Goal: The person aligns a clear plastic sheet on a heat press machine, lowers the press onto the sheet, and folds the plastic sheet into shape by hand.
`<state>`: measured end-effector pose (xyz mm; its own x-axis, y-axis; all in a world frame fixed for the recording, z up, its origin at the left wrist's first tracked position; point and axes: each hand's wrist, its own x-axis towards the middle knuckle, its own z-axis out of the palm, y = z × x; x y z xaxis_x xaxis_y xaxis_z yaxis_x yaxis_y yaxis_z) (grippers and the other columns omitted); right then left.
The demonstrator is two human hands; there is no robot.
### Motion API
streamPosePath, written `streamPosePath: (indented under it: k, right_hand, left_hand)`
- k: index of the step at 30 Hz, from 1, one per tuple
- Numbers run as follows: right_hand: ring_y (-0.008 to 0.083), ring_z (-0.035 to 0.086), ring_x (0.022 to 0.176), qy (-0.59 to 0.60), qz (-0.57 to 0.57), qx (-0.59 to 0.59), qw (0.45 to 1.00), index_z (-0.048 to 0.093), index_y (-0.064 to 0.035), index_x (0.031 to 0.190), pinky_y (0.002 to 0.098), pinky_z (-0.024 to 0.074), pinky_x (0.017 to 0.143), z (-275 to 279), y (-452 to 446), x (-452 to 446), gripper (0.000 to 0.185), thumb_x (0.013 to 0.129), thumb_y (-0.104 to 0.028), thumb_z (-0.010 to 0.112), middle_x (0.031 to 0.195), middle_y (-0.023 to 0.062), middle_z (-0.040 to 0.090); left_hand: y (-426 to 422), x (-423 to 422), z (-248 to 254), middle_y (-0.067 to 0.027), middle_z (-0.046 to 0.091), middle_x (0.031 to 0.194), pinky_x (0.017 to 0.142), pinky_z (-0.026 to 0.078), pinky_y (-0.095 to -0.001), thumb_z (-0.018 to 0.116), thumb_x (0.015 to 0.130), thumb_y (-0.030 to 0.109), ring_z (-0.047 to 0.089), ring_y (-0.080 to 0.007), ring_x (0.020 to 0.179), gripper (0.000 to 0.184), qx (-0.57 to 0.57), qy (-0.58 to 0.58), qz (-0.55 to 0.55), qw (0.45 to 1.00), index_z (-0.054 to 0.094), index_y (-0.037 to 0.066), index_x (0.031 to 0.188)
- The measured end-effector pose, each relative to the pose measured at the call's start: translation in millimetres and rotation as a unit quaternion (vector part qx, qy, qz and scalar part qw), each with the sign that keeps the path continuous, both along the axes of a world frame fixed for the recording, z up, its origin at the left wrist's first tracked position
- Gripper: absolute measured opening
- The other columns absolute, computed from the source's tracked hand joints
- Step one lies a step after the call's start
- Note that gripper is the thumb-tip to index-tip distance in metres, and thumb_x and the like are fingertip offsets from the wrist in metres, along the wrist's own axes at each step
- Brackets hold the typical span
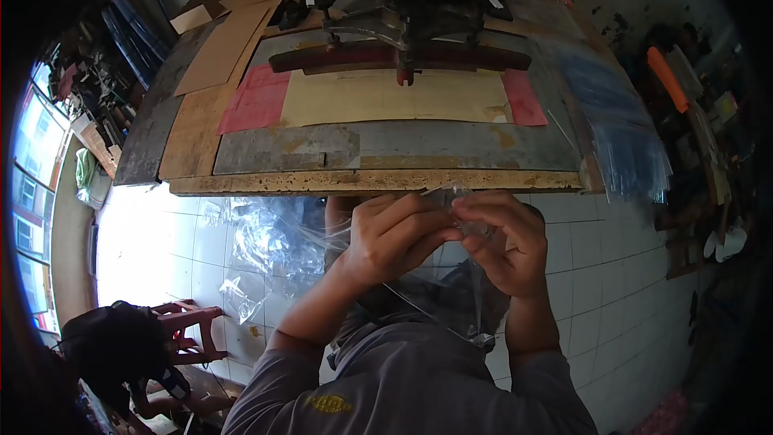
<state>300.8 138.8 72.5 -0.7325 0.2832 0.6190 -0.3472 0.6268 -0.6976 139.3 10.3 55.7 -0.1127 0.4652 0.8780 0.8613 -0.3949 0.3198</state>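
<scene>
My left hand [398,234] and my right hand [507,242] are close together in front of the bench's near edge, above my lap. Both pinch a thin piece of clear plastic film [475,228], with fingers and thumbs bent around it. More of the film hangs down towards my lap, and its full shape is hard to make out. Beyond my hands, a pressing machine's dark red bar [346,57] stands over a yellow sheet [394,101] on the bench. Pink pieces [254,101] lie at both ends of that sheet.
Crumpled clear plastic [278,238] lies on the floor to the left. Clear plastic sheets [620,129] drape over the bench's right side. Cardboard [217,52] rests at the back left. Another person [113,346] is at lower left beside a red stool [197,330].
</scene>
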Motion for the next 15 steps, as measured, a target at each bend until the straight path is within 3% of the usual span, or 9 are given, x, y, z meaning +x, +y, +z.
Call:
streamPosePath:
  k: [4,10,13,15]
  right_hand:
    - [0.0268,0.070,0.099,0.015,-0.008,0.025,1.000,0.070,0.0040,0.106,0.0366,0.0565,0.085,6.1,-0.8,-1.3,0.029,0.083,-0.010,0.081,0.104,0.0165,0.071]
    - [0.0244,0.070,0.097,0.018,-0.059,0.125,0.990,0.071,0.0027,0.103,0.0349,0.0565,0.084,12.9,-3.7,-2.4,0.027,0.079,-0.003,0.083,0.100,0.0139,0.071]
    - [0.0238,0.071,0.095,-0.004,-0.059,0.084,0.995,0.071,0.0023,0.101,0.0339,0.0565,0.082,9.4,-3.6,-1.8,0.024,0.080,-0.002,0.082,0.098,0.0131,0.072]
    - [0.0201,0.072,0.084,0.002,-0.084,0.087,0.993,0.073,-0.0013,0.096,0.0299,0.0552,0.071,7.9,-2.2,-4.1,0.021,0.078,-0.004,0.084,0.091,0.0087,0.072]
  left_hand:
    - [-1.6,4.0,1.1,-0.0019,0.069,0.088,0.056,0.051,-0.0293,0.085,0.075,0.013,0.067,-0.0173,0.066,0.026,-0.016,-0.006,0.008,1.000,0.069,0.010,0.095]
    - [-2.4,2.5,-0.4,-0.0017,0.069,0.089,0.055,0.051,-0.0302,0.084,0.074,0.012,0.068,-0.0182,0.067,0.027,-0.025,-0.009,-0.002,1.000,0.069,0.010,0.097]
    - [-3.5,2.7,-2.2,-0.0015,0.068,0.087,0.055,0.051,-0.0301,0.084,0.075,0.012,0.068,-0.0184,0.067,0.028,-0.041,0.006,0.013,0.999,0.068,0.009,0.098]
    - [-5.9,1.5,-0.5,-0.0010,0.067,0.086,0.056,0.051,-0.0302,0.084,0.075,0.012,0.067,-0.0180,0.067,0.028,-0.067,0.016,0.015,0.997,0.068,0.009,0.098]
